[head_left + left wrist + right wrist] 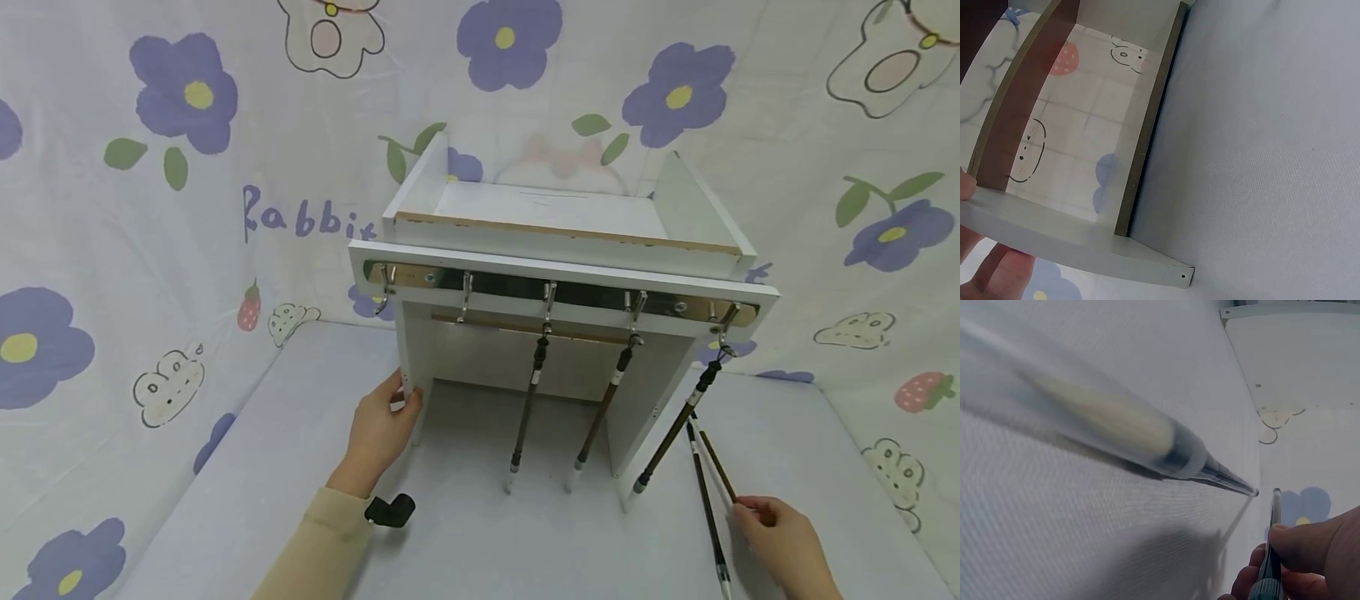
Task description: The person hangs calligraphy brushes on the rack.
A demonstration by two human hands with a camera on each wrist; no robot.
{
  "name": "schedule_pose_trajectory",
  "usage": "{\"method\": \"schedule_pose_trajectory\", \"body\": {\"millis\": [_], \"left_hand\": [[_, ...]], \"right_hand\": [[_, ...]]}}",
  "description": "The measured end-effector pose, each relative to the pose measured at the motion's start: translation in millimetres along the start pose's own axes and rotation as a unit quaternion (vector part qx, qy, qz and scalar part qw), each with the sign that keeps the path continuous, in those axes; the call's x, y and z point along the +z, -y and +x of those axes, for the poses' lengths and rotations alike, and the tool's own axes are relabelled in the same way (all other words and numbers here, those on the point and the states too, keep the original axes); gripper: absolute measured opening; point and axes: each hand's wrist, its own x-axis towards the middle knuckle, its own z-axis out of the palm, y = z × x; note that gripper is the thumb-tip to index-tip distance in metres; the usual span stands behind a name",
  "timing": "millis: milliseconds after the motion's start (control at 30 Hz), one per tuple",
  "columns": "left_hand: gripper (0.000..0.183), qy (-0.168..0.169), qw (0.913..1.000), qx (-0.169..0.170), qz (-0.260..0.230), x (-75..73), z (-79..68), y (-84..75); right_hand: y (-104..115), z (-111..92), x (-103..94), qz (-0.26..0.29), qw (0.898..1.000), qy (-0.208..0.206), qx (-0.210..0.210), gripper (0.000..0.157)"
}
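My left hand (381,429) grips the left side panel (415,354) of a white wooden rack, thumb on one face and fingers on the other, as the left wrist view shows too. My right hand (783,540) pinches a calligraphy brush (716,460) by its shaft, right of the rack. Beside it a second brush (707,508) lies on the table; in the right wrist view its pale bristles (1104,419) show inside a clear cap. Three more brushes hang by loops from the rack's hooks: one at the middle (528,408), one right of it (602,410), one at the right end (678,429).
The metal hook strip (495,280) runs along the rack's front, its two left hooks bare. An open tray-like top (551,212) with raised sides crowns the rack. A patterned cloth (225,125) hangs behind the white-covered table (262,467). A black device is on my left wrist.
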Motion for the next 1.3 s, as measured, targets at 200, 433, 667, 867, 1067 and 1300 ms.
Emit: {"method": "schedule_pose_trajectory", "body": {"millis": [200,433,667,867,1067,1300], "left_hand": [[0.049,0.000,1.0000,-0.007,0.002,-1.1,-0.9,1.4],[0.049,0.001,1.0000,-0.006,-0.001,-1.8,-0.7,2.0],[0.049,0.001,1.0000,-0.007,0.000,-1.8,0.0,2.5],[0.050,0.004,0.9999,-0.008,-0.005,-1.2,-0.4,2.2],[0.049,0.000,1.0000,-0.002,-0.005,-0.4,-0.5,1.6],[0.050,0.000,1.0000,-0.002,0.000,-0.2,-0.6,-0.1]], "right_hand": [[8,-7,-5.8,-0.016,0.999,-0.010,-0.039,0.036],[18,-14,-11.1,-0.003,0.999,-0.017,-0.041,0.037],[36,-28,-17.3,0.021,0.996,-0.052,-0.071,0.040],[55,-43,-20.6,0.042,0.990,-0.093,-0.097,0.038],[70,-55,-22.5,0.071,0.981,-0.122,-0.130,0.035],[87,-67,-21.2,0.110,0.970,-0.157,-0.148,0.026]]}}
